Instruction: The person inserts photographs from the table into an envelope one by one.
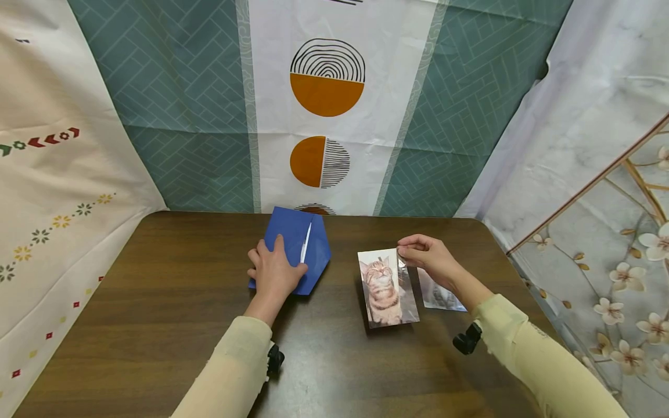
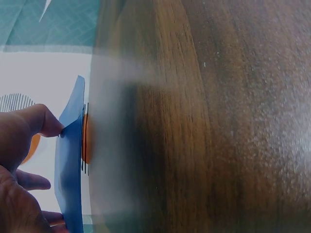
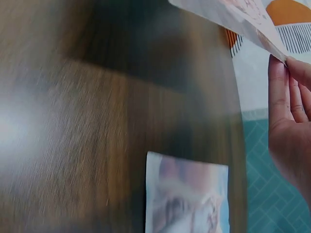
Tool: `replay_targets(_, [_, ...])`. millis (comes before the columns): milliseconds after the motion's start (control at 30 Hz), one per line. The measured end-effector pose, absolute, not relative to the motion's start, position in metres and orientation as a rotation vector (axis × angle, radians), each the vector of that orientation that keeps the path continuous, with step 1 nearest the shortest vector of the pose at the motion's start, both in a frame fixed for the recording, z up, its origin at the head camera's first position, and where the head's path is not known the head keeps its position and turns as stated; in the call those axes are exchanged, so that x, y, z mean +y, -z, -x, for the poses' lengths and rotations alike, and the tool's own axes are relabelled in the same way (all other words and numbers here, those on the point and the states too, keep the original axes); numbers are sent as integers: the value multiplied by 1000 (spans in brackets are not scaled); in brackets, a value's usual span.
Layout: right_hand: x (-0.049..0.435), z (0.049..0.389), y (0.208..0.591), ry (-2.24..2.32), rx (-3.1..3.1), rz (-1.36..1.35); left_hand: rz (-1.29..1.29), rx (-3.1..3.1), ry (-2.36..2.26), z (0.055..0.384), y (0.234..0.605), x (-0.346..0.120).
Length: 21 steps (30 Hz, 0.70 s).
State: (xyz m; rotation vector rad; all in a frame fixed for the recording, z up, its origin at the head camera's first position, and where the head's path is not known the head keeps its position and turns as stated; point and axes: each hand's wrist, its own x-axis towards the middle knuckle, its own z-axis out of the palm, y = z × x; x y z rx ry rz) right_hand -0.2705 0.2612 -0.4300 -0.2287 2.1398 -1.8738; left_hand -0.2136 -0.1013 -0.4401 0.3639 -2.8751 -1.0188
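My left hand (image 1: 276, 268) grips a blue envelope (image 1: 316, 249), thumb on one edge and fingers spread over the other side. The envelope is tilted, its pointed flap faces right, and a white strip shows in a slit near the flap. In the left wrist view the thumb presses the edge of the blue envelope (image 2: 69, 160). My right hand (image 1: 430, 258) pinches a cat photo (image 1: 381, 287) at its upper right corner, between thumb and forefinger. The photo hangs tilted above the table, casting a shadow, as the photo (image 3: 233, 22) in the right wrist view also shows.
A second photo (image 1: 441, 295) lies flat on the brown wooden table (image 1: 172, 325), partly hidden under the right hand and forearm. A patterned curtain (image 1: 334, 191) hangs along the table's far edge, with printed cloths on both sides.
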Motion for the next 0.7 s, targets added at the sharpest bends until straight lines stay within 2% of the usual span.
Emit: replay_targets(700, [185,305,440,1969,2016,170,-370,-2857,1018,214,436,-97])
